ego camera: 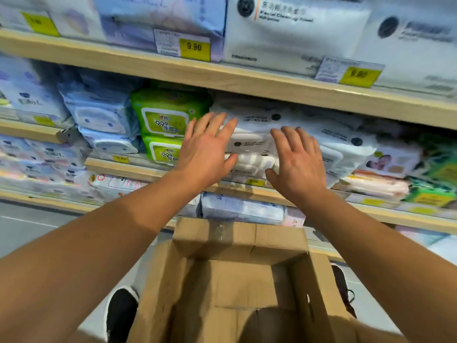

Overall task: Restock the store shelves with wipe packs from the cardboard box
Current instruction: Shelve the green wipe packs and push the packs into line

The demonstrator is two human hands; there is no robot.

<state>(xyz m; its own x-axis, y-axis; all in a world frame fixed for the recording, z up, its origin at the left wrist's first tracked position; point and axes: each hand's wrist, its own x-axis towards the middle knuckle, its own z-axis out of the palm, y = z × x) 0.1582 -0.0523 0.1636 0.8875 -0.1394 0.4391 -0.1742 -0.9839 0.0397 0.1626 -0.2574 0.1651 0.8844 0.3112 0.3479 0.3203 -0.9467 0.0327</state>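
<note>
Blurred packs (420,174) at right; shoe (121,310) half behind box (237,243).

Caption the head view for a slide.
Both open hands, left hand and right hand, press white wipe packs onto a wooden shelf above an open brown cardboard box.

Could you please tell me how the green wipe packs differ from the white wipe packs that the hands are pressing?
The green wipe packs are bright green with a yellow label; the white wipe packs are plain white with small dark marks. The green ones stand untouched, while the left hand and right hand press flat against the white ones. Both are stacked on the same wooden shelf.
</note>
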